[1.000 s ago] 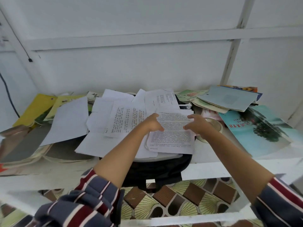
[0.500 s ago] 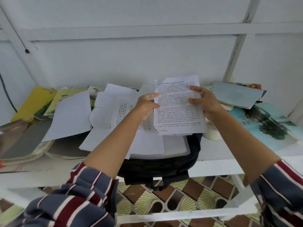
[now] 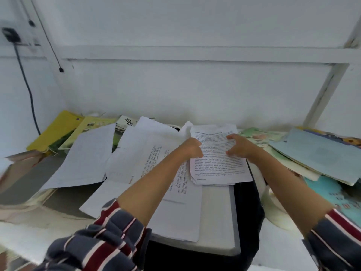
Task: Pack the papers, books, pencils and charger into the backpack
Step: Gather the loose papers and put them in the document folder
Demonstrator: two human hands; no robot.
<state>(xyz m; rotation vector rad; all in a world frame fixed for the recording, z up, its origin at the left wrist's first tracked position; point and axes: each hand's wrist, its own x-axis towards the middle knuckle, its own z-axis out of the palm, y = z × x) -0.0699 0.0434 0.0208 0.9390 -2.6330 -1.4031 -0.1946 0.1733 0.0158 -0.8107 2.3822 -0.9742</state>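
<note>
We see a white table (image 3: pixel 281 249) with a black backpack (image 3: pixel 248 208) lying at its middle. On its left side rest yellow books (image 3: pixel 58 132) and a blurred grey book (image 3: pixel 25 180), partly covered by sheets (image 3: pixel 86 159). On its right side a teal book (image 3: pixel 338 198) lies under other books.

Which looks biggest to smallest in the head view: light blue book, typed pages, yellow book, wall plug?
1. light blue book
2. typed pages
3. yellow book, partly covered and farther away, so this rank is unsure
4. wall plug
</note>
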